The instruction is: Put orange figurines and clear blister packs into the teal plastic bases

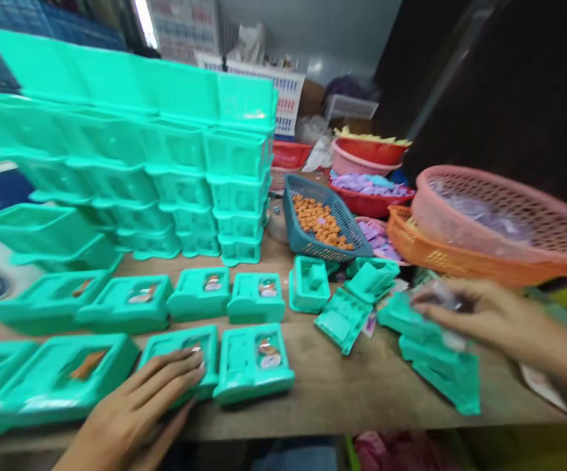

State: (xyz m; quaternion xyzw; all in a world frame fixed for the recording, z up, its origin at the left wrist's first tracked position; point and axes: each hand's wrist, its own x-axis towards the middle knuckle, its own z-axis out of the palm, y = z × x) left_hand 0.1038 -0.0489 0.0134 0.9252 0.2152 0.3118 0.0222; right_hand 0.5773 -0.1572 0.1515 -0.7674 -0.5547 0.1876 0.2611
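Observation:
My left hand (139,409) lies with outstretched fingers across a turquoise plastic case (205,343) in the front row. Its fingertips touch the small recess in that case. On the right, the fingers of my right hand (470,304) are closed around a small clear plastic piece (444,296), blurred by motion. Beneath that hand are turquoise molded parts (440,360), tilted against each other. Another case (254,360) sits just right of my left hand, with a brown figure and a pale disc in its recess.
Tall stacks of turquoise bins (180,190) stand at the back left. A grey-blue basket (330,219) holds orange pieces. Pink (548,209) and orange baskets (475,258) crowd the right. Loose turquoise parts (345,317) lie mid-table, above the table's front edge (362,418).

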